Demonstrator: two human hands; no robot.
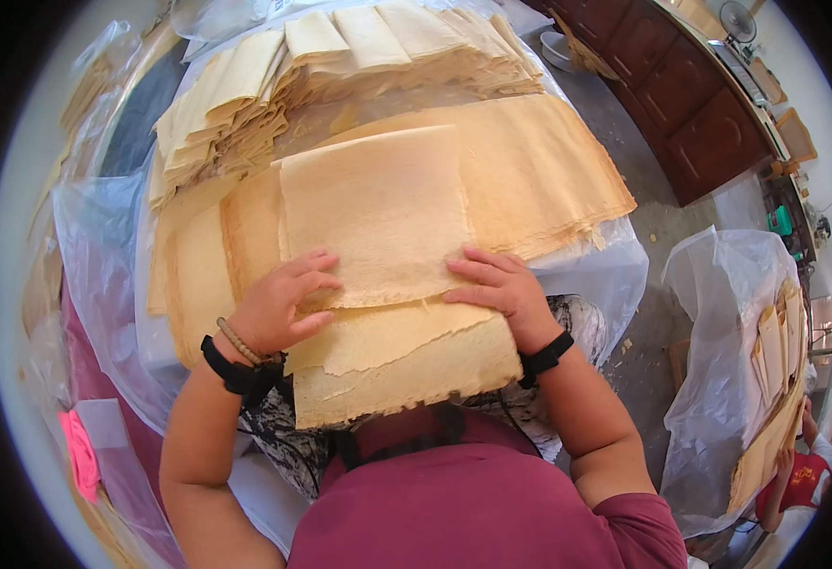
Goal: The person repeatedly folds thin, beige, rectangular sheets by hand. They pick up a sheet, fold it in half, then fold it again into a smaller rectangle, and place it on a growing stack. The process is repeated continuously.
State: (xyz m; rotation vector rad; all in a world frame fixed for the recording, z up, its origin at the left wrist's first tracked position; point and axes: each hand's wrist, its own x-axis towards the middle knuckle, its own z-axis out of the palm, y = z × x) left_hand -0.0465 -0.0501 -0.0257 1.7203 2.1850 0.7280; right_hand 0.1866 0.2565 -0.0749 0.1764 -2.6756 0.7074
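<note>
Before me lies a thin, pale yellow sheet point(380, 213), probably dried bean curd skin, folded into an oblong. My left hand point(281, 302) is at its lower left edge, fingers spread and slightly curled. On the right edge rest the spread fingers of my right hand point(497, 288), palm down. Below the hands, a ragged-edged flap point(409, 370) of the same material hangs over the near table edge toward my lap. Beneath the oblong is a wide stack of browner-edged sheets point(544, 171), reaching out to the right. More loose sheets point(199, 277) spread out on the left.
Folded sheets point(359, 43) are piled in an arc along the table's back and left. Clear plastic point(103, 235) drapes the left side. At right stand a dark wooden cabinet point(714, 135) and plastic-covered sheets point(771, 355), with a person in red point(803, 476) beside them.
</note>
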